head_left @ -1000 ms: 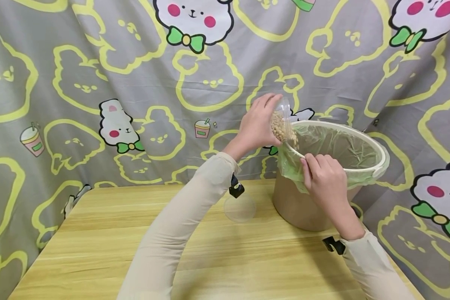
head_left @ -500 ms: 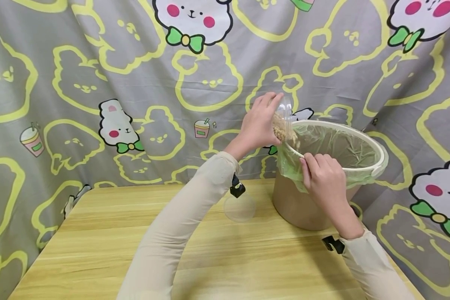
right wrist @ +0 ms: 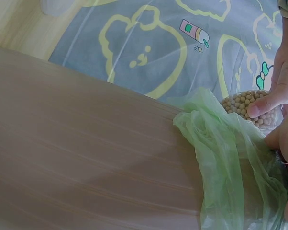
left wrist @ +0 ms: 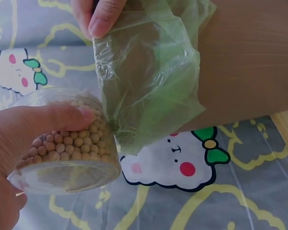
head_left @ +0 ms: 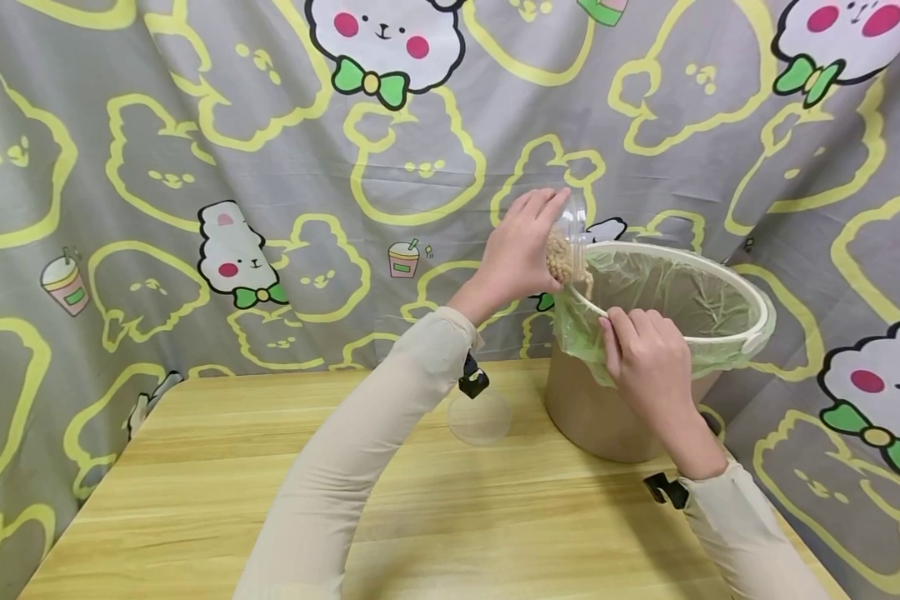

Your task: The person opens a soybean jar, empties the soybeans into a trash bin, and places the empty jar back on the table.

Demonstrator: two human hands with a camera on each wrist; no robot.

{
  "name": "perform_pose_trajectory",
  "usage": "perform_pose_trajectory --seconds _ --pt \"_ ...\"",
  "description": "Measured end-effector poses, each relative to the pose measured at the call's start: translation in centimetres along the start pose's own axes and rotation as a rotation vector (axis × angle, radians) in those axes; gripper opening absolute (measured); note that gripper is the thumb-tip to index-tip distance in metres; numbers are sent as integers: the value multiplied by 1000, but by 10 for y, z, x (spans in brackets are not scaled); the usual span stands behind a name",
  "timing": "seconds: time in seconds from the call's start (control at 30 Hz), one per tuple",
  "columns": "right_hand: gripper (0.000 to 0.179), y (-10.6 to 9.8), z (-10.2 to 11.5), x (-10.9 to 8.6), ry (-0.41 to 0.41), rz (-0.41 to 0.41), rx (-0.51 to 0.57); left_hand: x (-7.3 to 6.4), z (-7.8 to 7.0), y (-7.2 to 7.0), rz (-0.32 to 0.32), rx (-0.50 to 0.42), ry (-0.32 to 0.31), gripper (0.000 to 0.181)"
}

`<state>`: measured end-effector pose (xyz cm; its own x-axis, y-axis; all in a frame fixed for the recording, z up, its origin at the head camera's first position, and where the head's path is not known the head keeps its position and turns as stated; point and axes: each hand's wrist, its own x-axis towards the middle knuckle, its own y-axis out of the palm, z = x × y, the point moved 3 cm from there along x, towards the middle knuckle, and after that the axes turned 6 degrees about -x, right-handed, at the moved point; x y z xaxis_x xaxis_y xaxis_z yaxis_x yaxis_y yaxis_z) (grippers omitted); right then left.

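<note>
My right hand (head_left: 648, 358) grips the bin (head_left: 603, 417) by its rim (head_left: 708, 339); just beyond, my left hand (head_left: 521, 246) is clasped round the jar of beans (left wrist: 72, 151), which tilts rightward from my palm, mouth at the rim. Behind hangs the patterned curtain (head_left: 300, 179).

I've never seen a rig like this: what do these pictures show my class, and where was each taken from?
There is no machine here, only a pair of bare human hands. The wide picture comes from a camera worn on the head; the closer ones come from a camera on each wrist. The left hand holds a clear jar, tipped at the rim of a brown bin. Inside the jar are small pale balls, perhaps beans. The right hand grips the rim; a green bag lines the bin. On the wooden table lies a clear disc, perhaps a lid.
</note>
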<state>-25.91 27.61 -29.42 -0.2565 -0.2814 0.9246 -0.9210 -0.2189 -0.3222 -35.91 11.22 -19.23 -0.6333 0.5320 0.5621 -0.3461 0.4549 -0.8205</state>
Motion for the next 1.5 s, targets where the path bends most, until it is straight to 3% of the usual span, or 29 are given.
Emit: perform_pose_trajectory --seconds 0.57,1.5 --pt "20 0 0 -4 2 1 -9 1 -9 3 -16 138 70 117" --pt "21 0 0 -1 -3 -8 -5 1 -15 8 -63 139 130 104"
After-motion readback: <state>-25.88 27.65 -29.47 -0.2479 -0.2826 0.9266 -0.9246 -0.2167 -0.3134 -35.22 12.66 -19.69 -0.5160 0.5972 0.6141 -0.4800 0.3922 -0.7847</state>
